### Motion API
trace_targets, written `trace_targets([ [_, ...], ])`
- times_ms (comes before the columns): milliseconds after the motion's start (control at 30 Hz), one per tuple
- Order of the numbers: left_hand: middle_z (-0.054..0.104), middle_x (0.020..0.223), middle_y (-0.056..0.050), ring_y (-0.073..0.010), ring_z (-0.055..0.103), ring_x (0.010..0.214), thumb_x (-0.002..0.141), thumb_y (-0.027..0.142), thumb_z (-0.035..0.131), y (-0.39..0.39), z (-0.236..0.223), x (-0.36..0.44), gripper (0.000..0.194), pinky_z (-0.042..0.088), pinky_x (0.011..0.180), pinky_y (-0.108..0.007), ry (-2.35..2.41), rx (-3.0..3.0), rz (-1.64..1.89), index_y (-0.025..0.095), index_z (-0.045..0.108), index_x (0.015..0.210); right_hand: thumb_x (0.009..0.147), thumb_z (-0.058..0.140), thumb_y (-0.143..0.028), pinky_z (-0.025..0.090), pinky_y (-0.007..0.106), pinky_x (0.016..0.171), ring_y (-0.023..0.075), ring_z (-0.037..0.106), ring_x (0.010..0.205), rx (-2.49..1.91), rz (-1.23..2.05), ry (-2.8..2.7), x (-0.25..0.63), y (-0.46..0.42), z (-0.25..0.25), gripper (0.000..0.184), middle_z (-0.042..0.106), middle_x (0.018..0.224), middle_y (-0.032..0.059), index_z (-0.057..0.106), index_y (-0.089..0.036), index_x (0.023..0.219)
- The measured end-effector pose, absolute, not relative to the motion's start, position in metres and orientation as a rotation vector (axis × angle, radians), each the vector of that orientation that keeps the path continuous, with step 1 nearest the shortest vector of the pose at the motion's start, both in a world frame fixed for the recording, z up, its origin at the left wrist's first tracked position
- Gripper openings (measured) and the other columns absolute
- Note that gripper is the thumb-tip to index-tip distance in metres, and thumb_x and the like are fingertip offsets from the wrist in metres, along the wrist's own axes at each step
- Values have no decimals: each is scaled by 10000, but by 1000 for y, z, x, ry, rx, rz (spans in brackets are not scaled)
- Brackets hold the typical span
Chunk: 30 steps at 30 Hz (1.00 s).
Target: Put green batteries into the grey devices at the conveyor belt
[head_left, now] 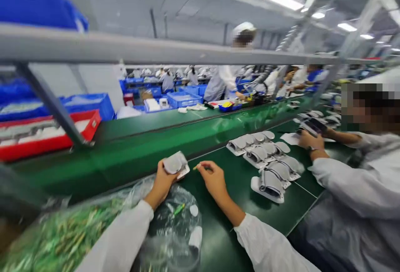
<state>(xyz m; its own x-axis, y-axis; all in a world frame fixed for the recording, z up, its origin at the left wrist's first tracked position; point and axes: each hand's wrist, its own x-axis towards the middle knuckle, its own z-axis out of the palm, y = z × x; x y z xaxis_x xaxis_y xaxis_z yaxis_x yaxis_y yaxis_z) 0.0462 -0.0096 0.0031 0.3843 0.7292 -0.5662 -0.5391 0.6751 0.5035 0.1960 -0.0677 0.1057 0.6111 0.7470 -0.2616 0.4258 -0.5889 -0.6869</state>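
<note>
"What's the left hand doing?"

"The left hand (161, 184) is gripping a white part (173, 164) firmly, holding it steady above the bench (225, 243)."

"And the right?"

"The right hand (214, 179) is narrowly pinching a tiny green piece (196, 167), just beside the part. A light pinch is helping there."

"What are the bags holding?"

"The left bag (62, 232) is holding loose green pieces. The clear bag (175, 232) is holding white bits (194, 210) and a green stick (179, 209)."

"Anything else?"

"A red tray (46, 136) is holding white items, and a blue crate (89, 107) is sitting behind it."
</note>
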Motion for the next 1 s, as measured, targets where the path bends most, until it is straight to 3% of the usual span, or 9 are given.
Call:
trace_targets([
  [133,505,1505,-173,-293,699,1075,526,37,901,-10,6,43,1009,629,907,-635,724,129,766,254,380,1362,784,694,-776,234,228,510,54,346,565,-2250,672,-910,181,-75,113,766,642,913,67,652,-115,1169],
  [233,461,1550,-170,-299,676,1127,496,-23,855,-13,4,41,1006,560,1013,-701,660,46,738,244,409,1357,735,765,-757,205,226,497,51,283,533,-2259,728,-911,174,-77,113,782,545,705,6,681,-104,1158],
  [400,441,1559,-129,-228,669,1103,490,-56,818,-23,2,47,1009,453,1143,-699,528,67,677,268,425,1360,697,817,-706,277,231,486,48,389,546,-2200,705,-913,173,-80,105,763,669,965,84,647,-114,1147],
  [533,407,1576,-131,-179,677,1004,505,-44,804,-26,0,50,1022,423,1152,-714,503,145,675,276,405,1391,763,790,-683,213,226,493,64,308,520,-2254,682,-974,175,-84,104,672,454,605,-36,671,-117,1105],
  [633,385,1595,-141,-192,673,1031,502,-47,806,-26,-1,49,1035,432,1144,-709,507,147,677,277,394,1394,774,779,-679,198,229,496,71,295,516,-2282,676,-1017,177,-86,104,638,391,556,-51,686,-118,1061],
  [700,392,1585,-145,-194,669,1042,495,-63,804,-24,1,47,1036,431,1143,-710,507,141,672,275,396,1385,773,779,-671,225,232,496,71,325,521,-2283,690,-1047,178,-85,104,619,472,606,-26,690,-118,1038],
  [800,501,1457,-131,-179,663,1035,501,-85,812,-23,4,44,1062,429,1163,-673,503,121,636,273,368,1397,771,782,-663,316,239,519,68,421,581,-2260,676,-1094,179,-85,102,592,649,871,61,696,-119,991],
  [867,572,1331,-95,-164,661,1044,529,-81,829,-22,7,42,1064,433,1185,-607,486,82,600,268,339,1406,788,769,-663,348,240,535,62,448,611,-2245,680,-1152,179,-85,101,566,656,988,83,697,-120,931],
  [1000,587,1253,-40,-128,642,1031,559,-101,800,-20,12,40,989,417,1212,-545,499,10,581,269,368,1368,866,713,-613,338,240,528,36,417,569,-2214,701,-1341,176,-85,103,494,604,956,60,688,-120,848],
])
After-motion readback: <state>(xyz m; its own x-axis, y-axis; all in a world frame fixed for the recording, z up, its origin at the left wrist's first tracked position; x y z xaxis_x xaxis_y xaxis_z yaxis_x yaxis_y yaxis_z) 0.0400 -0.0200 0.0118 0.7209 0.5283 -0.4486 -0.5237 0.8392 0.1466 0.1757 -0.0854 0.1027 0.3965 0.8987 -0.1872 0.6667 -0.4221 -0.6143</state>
